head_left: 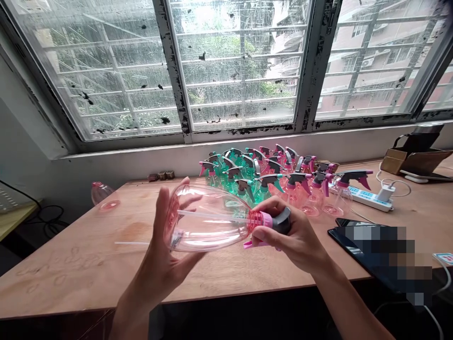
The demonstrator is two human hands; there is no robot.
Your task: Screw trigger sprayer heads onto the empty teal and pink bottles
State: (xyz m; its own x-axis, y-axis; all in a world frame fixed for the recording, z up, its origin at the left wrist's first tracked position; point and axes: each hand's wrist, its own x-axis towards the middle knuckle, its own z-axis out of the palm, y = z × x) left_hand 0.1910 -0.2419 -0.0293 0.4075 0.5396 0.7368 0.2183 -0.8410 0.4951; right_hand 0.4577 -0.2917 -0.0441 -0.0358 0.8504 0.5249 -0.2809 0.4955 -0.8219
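A clear pink spray bottle lies sideways in the air above the table, its neck to the right. My left hand cups its base, thumb and fingers around the sides. At the neck, the fingers of my right hand are closed around the pink collar and black sprayer head. Inside the bottle a thin white tube runs from the neck toward the base. The pink trigger shows below my right hand, partly hidden by it. Another thin white tube lies on the table left of my left hand.
Several green and pink spray bottles stand grouped at the back of the wooden table. A pink bottle without a sprayer is at the left edge. Right are a power strip, a dark tablet and cables.
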